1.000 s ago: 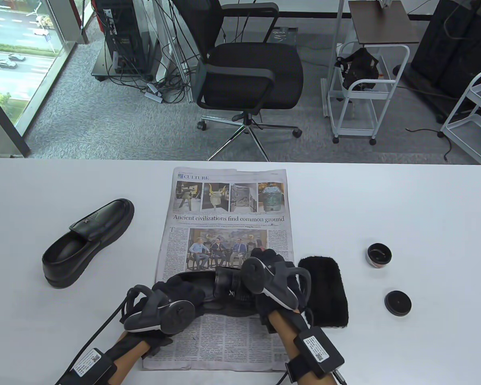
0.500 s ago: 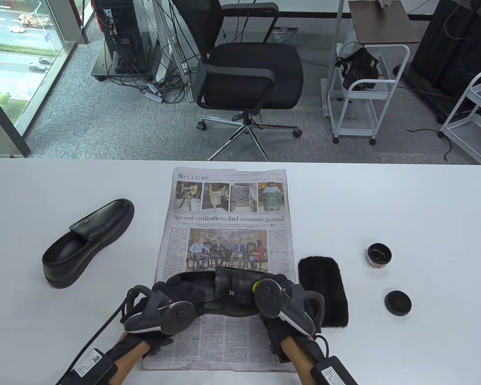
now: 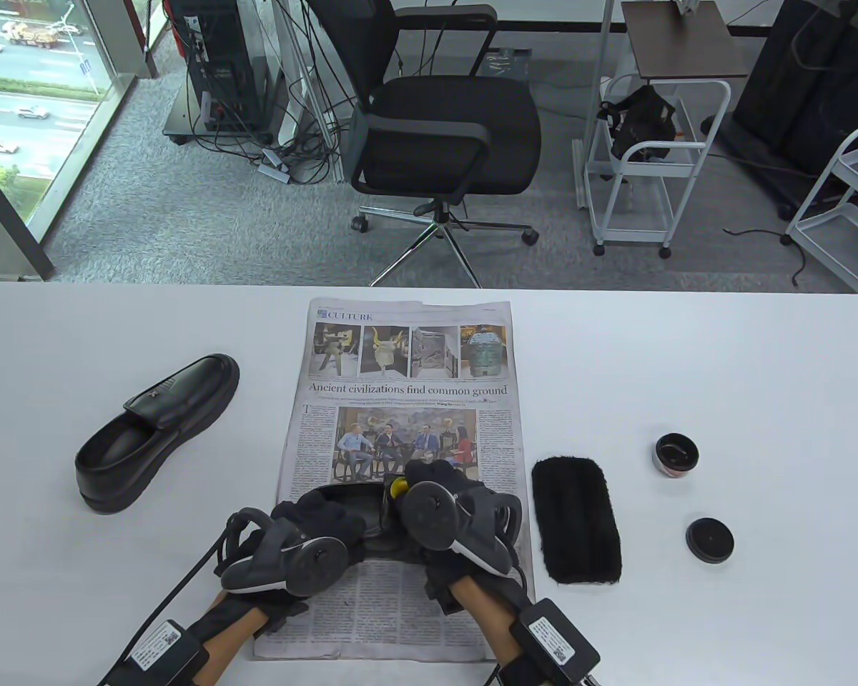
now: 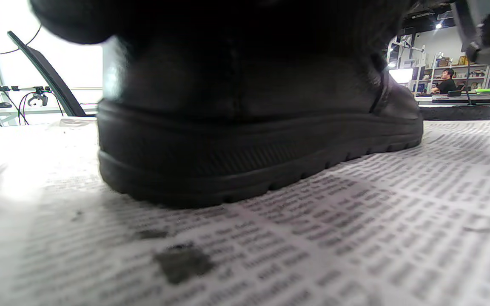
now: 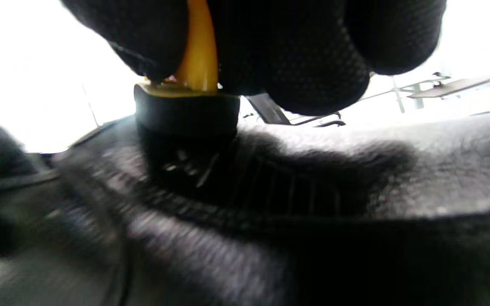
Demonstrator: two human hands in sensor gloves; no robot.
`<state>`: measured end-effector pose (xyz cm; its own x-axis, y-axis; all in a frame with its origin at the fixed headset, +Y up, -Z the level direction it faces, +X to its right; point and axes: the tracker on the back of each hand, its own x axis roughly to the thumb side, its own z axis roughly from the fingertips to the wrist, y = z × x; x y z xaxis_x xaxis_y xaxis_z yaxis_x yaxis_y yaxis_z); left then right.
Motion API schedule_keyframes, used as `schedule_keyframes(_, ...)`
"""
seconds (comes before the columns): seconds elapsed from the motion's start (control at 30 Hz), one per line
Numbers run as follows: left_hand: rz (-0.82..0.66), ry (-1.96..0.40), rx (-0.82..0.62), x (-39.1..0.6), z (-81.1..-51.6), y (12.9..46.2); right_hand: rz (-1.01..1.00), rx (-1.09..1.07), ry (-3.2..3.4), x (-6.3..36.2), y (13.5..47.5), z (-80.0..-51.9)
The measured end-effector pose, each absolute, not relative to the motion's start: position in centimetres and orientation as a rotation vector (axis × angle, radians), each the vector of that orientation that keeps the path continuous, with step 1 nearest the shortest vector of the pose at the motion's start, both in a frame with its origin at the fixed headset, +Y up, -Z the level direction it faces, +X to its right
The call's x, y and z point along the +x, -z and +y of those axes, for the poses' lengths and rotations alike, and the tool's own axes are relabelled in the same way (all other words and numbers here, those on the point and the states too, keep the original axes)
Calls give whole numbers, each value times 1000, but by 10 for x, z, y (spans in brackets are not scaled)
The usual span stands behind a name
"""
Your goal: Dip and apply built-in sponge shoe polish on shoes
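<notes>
A black loafer (image 3: pixel 347 500) lies on the newspaper (image 3: pixel 407 371), mostly hidden under both hands. My left hand (image 3: pixel 314 518) grips its heel end; in the left wrist view the heel (image 4: pixel 249 127) stands on the printed page (image 4: pixel 334 221). My right hand (image 3: pixel 429 480) pinches the yellow-handled sponge applicator (image 3: pixel 399 487) over the shoe's middle. The right wrist view shows the gloved fingertips (image 5: pixel 296 55) round the yellow handle (image 5: pixel 196 51), with the black sponge (image 5: pixel 187 127) pressed on the shoe's upper (image 5: pixel 355 191). The open polish tin (image 3: pixel 676 455) sits at the right.
The second black loafer (image 3: pixel 157 429) lies on the white table (image 3: pixel 758 357) at the left. A black fuzzy pad (image 3: pixel 575 518) lies just right of the newspaper, with the tin's lid (image 3: pixel 709 539) beyond it. An office chair (image 3: pixel 436 128) stands behind the table.
My right hand with the applicator swept from the shoe's toe end toward me, then left to the shoe's middle. The left hand and the shoe stayed put.
</notes>
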<state>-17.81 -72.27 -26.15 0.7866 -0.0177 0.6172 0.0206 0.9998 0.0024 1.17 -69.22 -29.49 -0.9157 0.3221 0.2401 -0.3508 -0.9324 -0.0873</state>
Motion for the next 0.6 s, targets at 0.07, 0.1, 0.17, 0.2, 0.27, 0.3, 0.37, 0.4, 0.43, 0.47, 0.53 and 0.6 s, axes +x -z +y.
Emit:
schedule_keyframes(0.07, -665, 21, -4, -178, -723, 261, -162, 271, -2802, 17, 304, -693)
schedule_keyframes(0.1, -665, 21, -4, -178, -723, 261, -151, 253, -2824, 20, 307, -693)
schedule_keyframes(0.17, -664, 22, -3, -178, -723, 261, -116, 226, -2900, 30, 314, -696)
schedule_keyframes(0.2, -664, 22, -3, -178, -723, 261, -110, 225, -2919, 33, 314, -697)
schedule_keyframes(0.27, -661, 23, -3, -178, -723, 261, -116, 216, -2948, 40, 313, -699)
schedule_keyframes(0.3, -659, 22, -3, -178, -723, 261, -127, 208, -2973, 45, 310, -700)
schedule_keyframes(0.37, -658, 22, -2, -178, -723, 261, -136, 191, -3015, 54, 305, -702)
schedule_keyframes(0.4, -659, 22, 0, -178, -723, 261, -129, 183, -3023, 58, 301, -702)
schedule_keyframes(0.43, -659, 22, 1, -178, -723, 261, -124, 180, -3020, 60, 300, -702)
schedule_keyframes(0.47, -658, 22, 1, -178, -723, 261, -119, 177, -3000, 65, 295, -702)
schedule_keyframes(0.53, -658, 22, 1, -178, -723, 261, -109, 177, -2997, 68, 289, -701)
schedule_keyframes(0.6, -657, 22, 1, -178, -723, 261, -94, 198, -3007, 69, 284, -699)
